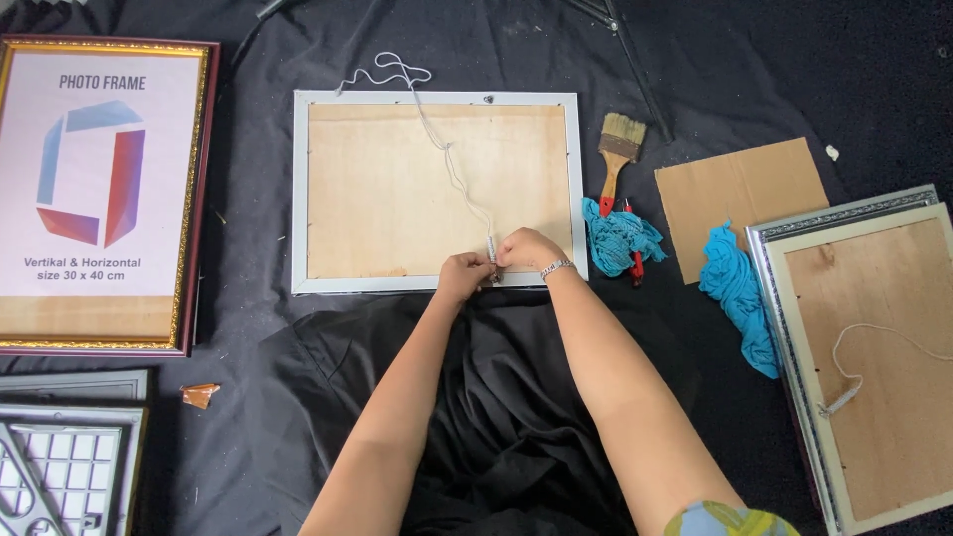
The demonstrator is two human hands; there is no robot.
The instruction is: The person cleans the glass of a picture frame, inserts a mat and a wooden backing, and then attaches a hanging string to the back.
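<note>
A silver picture frame point(300, 189) lies face down on black cloth, its plywood backing up. A white string point(437, 139) runs from beyond the frame's top edge down across the backing to the near edge. My left hand point(464, 275) and my right hand point(528, 248) meet at that near edge, both pinching the string's end where it reaches the frame. A bracelet sits on my right wrist.
A gold-and-maroon frame point(194, 199) with a printed insert lies at left. A paintbrush point(617, 149), blue rags point(620, 238) point(737, 288), a cardboard sheet point(740, 194) and another face-down frame point(794, 328) with string lie at right. More frames point(69, 457) sit bottom left.
</note>
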